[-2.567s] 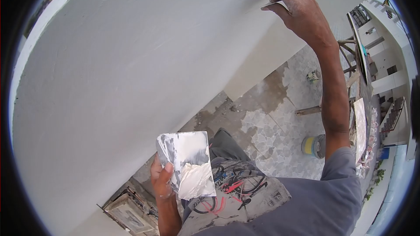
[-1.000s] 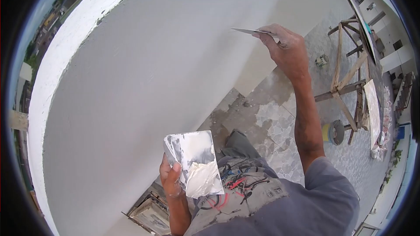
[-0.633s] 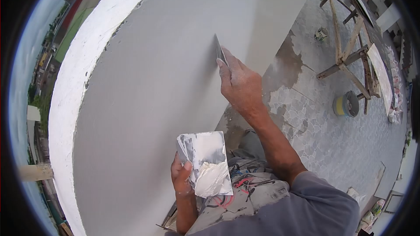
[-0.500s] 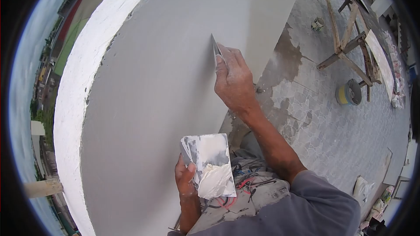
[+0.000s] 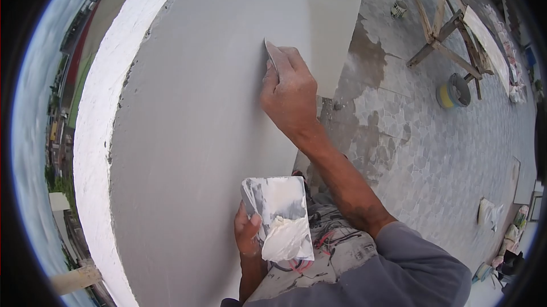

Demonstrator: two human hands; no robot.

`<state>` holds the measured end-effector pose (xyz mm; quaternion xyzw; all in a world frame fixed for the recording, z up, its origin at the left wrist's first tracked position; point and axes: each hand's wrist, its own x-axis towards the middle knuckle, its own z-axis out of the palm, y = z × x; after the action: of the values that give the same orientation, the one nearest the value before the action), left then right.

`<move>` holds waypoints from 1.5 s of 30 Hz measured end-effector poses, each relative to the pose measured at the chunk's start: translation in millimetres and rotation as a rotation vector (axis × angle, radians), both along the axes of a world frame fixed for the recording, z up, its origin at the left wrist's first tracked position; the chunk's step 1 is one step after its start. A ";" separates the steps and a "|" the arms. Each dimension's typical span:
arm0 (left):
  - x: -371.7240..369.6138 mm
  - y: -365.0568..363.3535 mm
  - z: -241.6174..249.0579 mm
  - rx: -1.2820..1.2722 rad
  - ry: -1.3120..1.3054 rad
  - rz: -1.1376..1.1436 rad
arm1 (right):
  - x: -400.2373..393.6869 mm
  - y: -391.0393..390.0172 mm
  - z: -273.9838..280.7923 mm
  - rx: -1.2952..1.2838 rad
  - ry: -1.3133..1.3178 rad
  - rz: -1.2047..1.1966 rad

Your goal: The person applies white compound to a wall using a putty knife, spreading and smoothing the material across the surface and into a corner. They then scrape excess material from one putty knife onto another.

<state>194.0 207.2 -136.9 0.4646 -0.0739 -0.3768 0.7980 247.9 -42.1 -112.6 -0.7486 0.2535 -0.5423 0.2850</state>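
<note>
My right hand (image 5: 292, 90) is closed around a thin putty knife (image 5: 268, 49). Its blade is seen nearly edge-on and lies at the surface of the grey wall (image 5: 188, 136); whether the whole edge touches is hidden. Lower down, near my body, my left hand (image 5: 247, 233) grips a flat rectangular putty board (image 5: 292, 211) by its left side, thumb on the near face. A thick lump of white putty (image 5: 285, 240) sits on the board's lower half, with thinner white smears above it.
The wall's rough white top edge (image 5: 94, 130) curves along the left, with a pole (image 5: 77, 279) beyond it. On the right, a wooden trestle (image 5: 439, 36), a bucket (image 5: 453, 91) and a small can (image 5: 398, 9) stand on the patterned floor (image 5: 421, 164). Bags (image 5: 489, 213) lie at lower right.
My right hand and putty knife have shifted slightly left and up in view, and the blade shows less of its face. The board appears slightly farther right. The whole view has turned a little.
</note>
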 end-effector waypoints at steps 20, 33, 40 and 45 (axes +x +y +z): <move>-21.0 -6.9 25.2 0.019 -0.077 0.133 | 32.3 -22.8 -15.0 -0.206 0.042 -0.134; -38.6 -10.3 32.6 0.039 -0.109 0.132 | 24.7 -42.0 -8.1 -0.216 0.068 -0.145; -26.2 -3.7 36.1 0.050 -0.118 0.113 | -2.2 -16.8 -0.3 -0.198 0.006 -0.101; -23.1 -1.0 31.4 0.024 -0.068 0.176 | 8.4 -23.8 5.1 -0.205 0.052 -0.147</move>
<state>170.9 206.2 -105.5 0.4913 -0.0554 -0.2903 0.8193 256.4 -65.9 -107.6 -0.7670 0.2584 -0.5653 0.1596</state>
